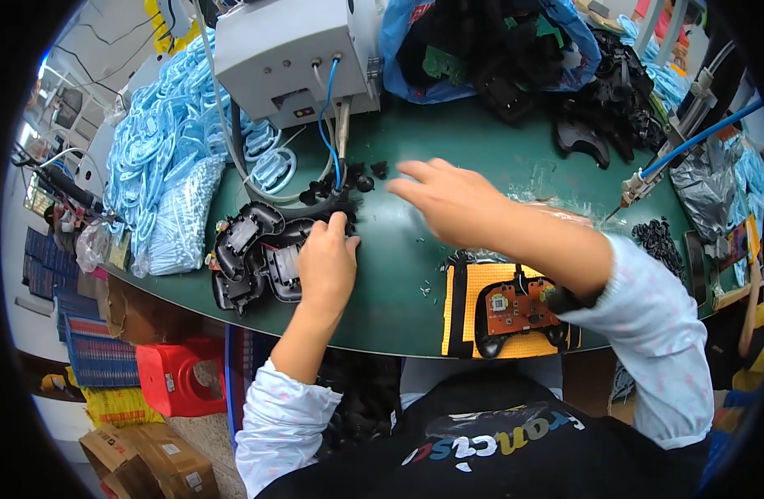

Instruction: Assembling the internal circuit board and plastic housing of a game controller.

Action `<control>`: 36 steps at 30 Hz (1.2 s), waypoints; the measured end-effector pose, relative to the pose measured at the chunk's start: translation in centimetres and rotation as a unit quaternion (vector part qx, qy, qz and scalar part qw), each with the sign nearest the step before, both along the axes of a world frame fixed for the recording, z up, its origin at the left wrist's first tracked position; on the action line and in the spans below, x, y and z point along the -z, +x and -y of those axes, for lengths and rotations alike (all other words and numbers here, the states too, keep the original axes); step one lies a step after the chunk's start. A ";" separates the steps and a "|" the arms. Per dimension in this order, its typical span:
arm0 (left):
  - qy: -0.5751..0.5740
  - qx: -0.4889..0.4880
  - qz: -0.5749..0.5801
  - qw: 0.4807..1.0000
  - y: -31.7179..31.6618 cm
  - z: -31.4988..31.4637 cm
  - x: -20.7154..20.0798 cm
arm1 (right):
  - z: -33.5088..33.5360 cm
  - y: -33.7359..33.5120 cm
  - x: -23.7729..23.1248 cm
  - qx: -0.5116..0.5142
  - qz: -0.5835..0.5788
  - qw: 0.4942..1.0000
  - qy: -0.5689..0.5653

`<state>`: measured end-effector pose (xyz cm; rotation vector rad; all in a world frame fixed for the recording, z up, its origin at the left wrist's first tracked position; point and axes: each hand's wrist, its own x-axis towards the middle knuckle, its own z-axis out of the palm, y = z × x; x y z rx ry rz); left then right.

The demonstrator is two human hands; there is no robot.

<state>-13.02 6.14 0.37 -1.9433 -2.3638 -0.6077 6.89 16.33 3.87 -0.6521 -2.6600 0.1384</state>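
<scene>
Both working: my left hand (327, 259) by black controller shells (244, 236), grip I cannot tell; right hand (450, 200) hovering farther right, fingers parted.

The right hand (458, 201) is blurred, the blue bag (394, 58) cut off.

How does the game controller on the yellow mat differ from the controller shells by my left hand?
The controller shows an orange-brown circuit board; the shells show pale grey panels. The controller sits alone on the mat; the shells lie crowded on the green table. Both are black and curved.
</scene>
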 end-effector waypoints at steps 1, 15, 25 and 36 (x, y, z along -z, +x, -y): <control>0.017 0.024 0.011 1.000 0.4 -0.4 0.4 | -1.7 -1.2 1.1 0.003 0.005 1.000 0.001; 0.029 0.090 0.371 0.924 2.1 2.6 -3.2 | -2.1 6.2 -2.3 0.033 -0.079 0.989 -0.122; 0.005 0.236 0.464 0.854 11.3 5.2 -2.6 | 9.7 20.0 1.7 0.251 -0.144 0.939 -0.188; 0.027 0.255 0.279 0.925 13.6 4.6 -1.8 | 11.0 18.0 -0.4 0.143 -0.253 0.941 -0.173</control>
